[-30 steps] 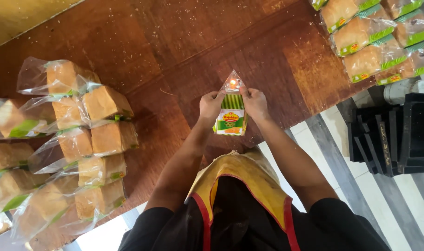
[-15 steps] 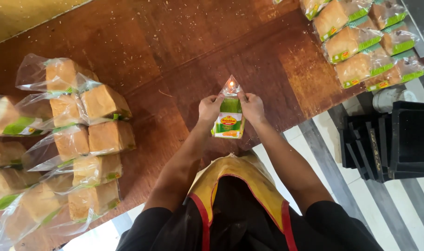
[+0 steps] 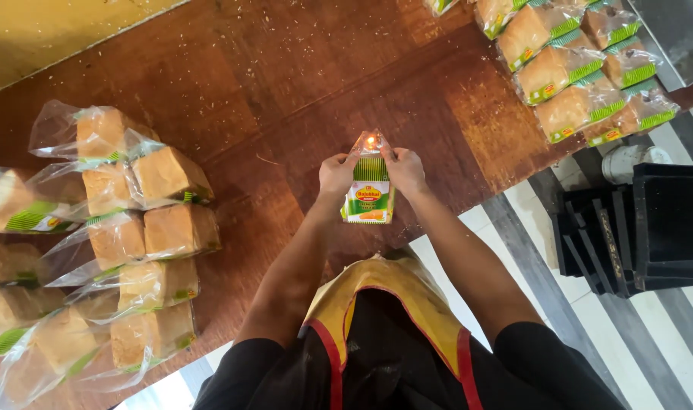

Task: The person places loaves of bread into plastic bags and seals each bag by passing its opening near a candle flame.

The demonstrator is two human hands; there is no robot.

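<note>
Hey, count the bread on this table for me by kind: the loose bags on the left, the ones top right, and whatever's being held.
Open-bagged loaves, left pile: about 11 (they overlap and run off the edge)
Green-labelled loaves, top right: 8 (two are cut off by the edge)
Bread pack in the grip of the left hand and right hand: 1
Total: about 20

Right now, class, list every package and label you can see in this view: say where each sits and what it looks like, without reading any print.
Held bread packet: centre, pinched between left hand and right hand; clear bag, green-striped, white and orange label, small flame at its top.
Left bread bags: wooden table's left side; clear plastic, tan loaves, green print.
Top-right bread bags: table's far right corner; clear plastic, green-striped labels.
</note>
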